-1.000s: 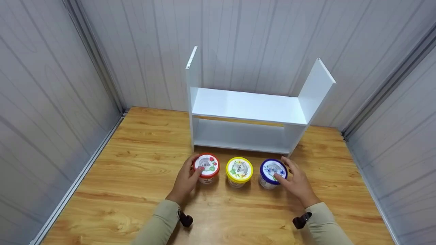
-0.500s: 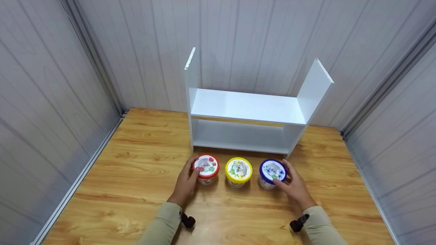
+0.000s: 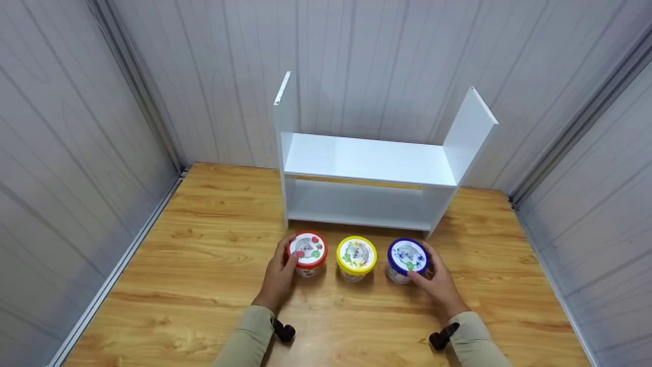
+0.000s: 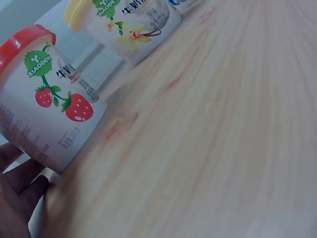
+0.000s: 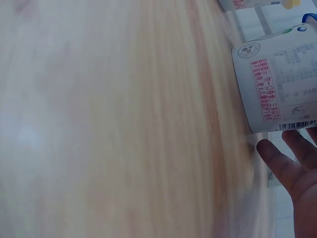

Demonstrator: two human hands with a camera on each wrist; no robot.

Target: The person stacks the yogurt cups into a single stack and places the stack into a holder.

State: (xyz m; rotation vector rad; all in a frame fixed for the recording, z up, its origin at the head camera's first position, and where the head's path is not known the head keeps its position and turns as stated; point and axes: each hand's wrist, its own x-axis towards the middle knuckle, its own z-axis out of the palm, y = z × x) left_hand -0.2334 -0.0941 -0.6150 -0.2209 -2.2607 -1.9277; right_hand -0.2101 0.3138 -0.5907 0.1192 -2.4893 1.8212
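Note:
Three printed tubs stand in a row on the wooden table. On the left is the red-lidded tub (image 3: 308,248) with strawberries; my left hand (image 3: 277,272) holds its side, thumb at the lid's rim. In the left wrist view, fingertips (image 4: 37,186) reach the tub's lower edge. The yellow-lidded tub (image 3: 355,257), printed with a vanilla flower, is in the middle, touched by neither hand. At the right end is the blue-lidded tub (image 3: 407,260). My right hand (image 3: 440,280) curves round its right side, thumb at the front of the lid.
Close behind the tubs stands a white shelf unit (image 3: 369,158) with two levels and tall side panels. Panelled walls (image 3: 351,61) enclose the wooden table (image 3: 204,244) at the back and both sides. Each wrist wears a small black camera (image 3: 285,331).
My right hand has closed in on the blue-lidded tub, its fingers now nearer the side. The left hand stays at the red-lidded tub. The tubs keep their places.

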